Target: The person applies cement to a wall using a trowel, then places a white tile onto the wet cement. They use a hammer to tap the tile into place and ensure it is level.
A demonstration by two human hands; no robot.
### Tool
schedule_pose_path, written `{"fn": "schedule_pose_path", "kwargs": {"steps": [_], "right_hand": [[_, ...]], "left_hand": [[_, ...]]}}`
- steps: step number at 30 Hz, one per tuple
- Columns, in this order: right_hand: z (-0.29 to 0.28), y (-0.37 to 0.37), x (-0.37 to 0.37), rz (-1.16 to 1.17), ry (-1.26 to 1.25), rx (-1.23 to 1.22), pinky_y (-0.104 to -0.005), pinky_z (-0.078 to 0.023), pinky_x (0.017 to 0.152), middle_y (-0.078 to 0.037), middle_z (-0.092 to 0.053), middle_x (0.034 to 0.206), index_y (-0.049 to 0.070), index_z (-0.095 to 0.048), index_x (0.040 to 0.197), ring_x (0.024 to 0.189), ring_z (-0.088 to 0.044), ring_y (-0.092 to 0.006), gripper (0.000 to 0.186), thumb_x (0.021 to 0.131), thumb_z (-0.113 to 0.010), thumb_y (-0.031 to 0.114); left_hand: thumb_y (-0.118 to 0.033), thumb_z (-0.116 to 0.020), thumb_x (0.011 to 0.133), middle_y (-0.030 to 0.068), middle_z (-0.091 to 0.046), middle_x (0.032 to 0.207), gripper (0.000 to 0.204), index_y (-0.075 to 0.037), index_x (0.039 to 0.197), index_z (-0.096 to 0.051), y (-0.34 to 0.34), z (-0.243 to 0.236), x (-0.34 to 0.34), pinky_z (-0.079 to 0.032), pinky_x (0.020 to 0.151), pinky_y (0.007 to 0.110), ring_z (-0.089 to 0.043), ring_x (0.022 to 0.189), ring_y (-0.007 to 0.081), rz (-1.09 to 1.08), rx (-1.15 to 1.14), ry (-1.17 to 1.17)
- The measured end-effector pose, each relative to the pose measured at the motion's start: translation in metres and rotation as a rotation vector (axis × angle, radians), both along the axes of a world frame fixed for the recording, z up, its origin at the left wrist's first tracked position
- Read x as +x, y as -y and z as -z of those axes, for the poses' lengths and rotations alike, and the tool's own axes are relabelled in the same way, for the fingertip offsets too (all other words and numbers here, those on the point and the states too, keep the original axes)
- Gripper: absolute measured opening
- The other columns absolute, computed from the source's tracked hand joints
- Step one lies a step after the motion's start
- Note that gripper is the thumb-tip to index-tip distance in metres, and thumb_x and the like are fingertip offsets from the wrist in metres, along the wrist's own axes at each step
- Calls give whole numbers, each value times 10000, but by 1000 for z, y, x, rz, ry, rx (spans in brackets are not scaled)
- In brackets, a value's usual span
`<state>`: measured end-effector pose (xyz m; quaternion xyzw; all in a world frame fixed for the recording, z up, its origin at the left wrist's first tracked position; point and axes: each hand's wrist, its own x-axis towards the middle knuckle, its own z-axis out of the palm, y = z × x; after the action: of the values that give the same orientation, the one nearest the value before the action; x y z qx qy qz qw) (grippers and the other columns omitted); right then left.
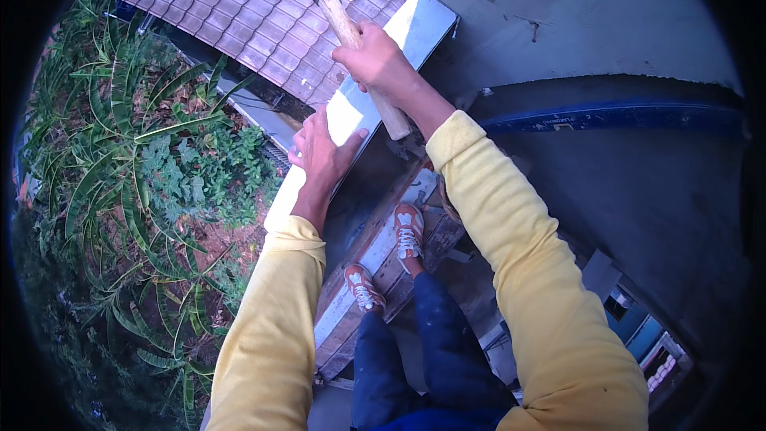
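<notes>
My right hand is closed round the wooden handle of a hammer. Its dark metal head points up and away to the left, while the handle's butt hangs below my wrist. Under both hands runs a long white ledge, slanting from upper right to lower left, with bright sun on part of it. My left hand grips across this ledge, thumb on the near side and bent fingers at the far side. The hammer is above the ledge; whether its handle touches it I cannot tell.
My feet stand on narrow, worn planks high up. Beyond the ledge lies a tiled roof; green plants grow far below on the left. A grey wall and a long blue beam are at right.
</notes>
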<state>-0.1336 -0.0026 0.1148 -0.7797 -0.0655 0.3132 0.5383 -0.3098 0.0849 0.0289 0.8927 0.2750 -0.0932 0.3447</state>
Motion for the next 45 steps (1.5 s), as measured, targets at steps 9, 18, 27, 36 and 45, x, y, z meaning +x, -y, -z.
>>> {"fn": "schedule_pose_path", "kwargs": {"steps": [9,18,27,36,45], "right_hand": [[-38,33,150,-592,636,-682,-417,-543,593,-168,-706,887,-8,-604,1307,641,-673,-255,482,1016,-585,375],[-40,-36,206,-832,743,-984,-450,-553,594,-168,-712,864,19,-629,1262,592,-684,-267,454,1064,-507,409],[-19,-70,164,-1261,712,-1458,-435,-586,753,-105,-765,1092,76,-728,1216,895,-756,-277,479,1033,-585,495],[0,-62,182,-1181,671,-1266,-419,-504,530,-146,-688,806,-1,-671,1132,582,-645,-242,369,1053,-555,340],[-18,5,185,-963,911,-1003,-488,-514,602,-224,-705,869,-38,-620,1144,649,-676,-359,408,1029,-616,353]], "left_hand": [[-611,-811,780,127,-506,1470,980,-138,1553,-441,5,-15,-11,-178,1123,687,-406,1393,358,-72,63,49],[-559,-815,800,128,-499,1502,945,-150,1565,-440,7,-32,-12,-158,1182,669,-387,1432,358,-131,-22,-27],[-469,-835,814,93,-517,1461,872,-147,1540,-476,4,-36,-11,-167,1193,653,-420,1394,336,-170,-19,-31],[-520,-833,810,109,-506,1490,917,-164,1558,-441,5,-33,-9,-183,1177,672,-400,1411,356,-139,-25,-65],[-531,-827,816,125,-486,1524,922,-164,1564,-433,3,-38,-5,-171,1178,689,-387,1437,366,-117,-57,-64]]}}
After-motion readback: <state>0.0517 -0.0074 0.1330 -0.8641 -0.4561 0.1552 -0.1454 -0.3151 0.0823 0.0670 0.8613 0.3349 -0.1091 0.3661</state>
